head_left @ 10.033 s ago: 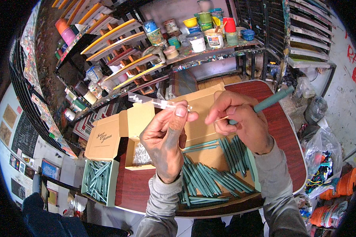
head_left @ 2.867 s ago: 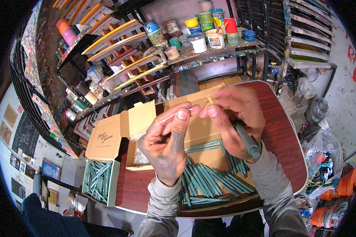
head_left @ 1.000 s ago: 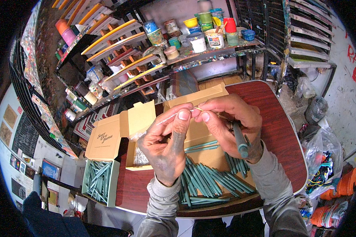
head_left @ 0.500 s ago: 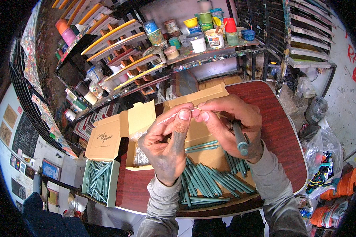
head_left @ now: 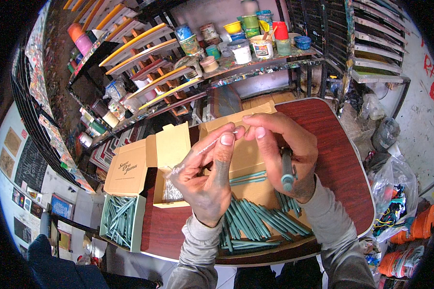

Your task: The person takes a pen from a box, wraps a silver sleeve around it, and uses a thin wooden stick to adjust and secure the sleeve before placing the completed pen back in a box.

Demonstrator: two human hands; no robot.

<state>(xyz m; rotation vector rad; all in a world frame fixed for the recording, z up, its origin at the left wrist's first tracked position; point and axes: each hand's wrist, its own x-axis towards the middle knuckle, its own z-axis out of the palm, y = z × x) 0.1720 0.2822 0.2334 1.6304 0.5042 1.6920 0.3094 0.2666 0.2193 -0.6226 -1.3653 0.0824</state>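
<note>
My left hand [head_left: 210,168] pinches a thin, clear pen refill [head_left: 207,146] between thumb and forefinger, its length lying along the forefinger. Close beside it, my right hand [head_left: 296,144] has thumb and forefinger raised, apart from the refill. A grey-green pen [head_left: 287,173] is tucked in the right palm under the curled fingers. Below both hands, many similar pens [head_left: 250,219] lie in an open cardboard box [head_left: 263,115]. Thin clear and white refills [head_left: 171,191] fill a smaller carton on the left, partly behind my left hand.
Further left, an open box [head_left: 136,226] of green pens stands at the edge of the dark red table [head_left: 345,168]. Behind are paint-spattered shelves [head_left: 255,70] with paint tubs and wooden frames. Plastic bags [head_left: 395,183] and orange containers [head_left: 417,229] sit on the right.
My right thumb and forefinger have come off the refill's end and moved slightly right. My left hand still pinches the refill, and the pen in my right palm has tilted a little.
</note>
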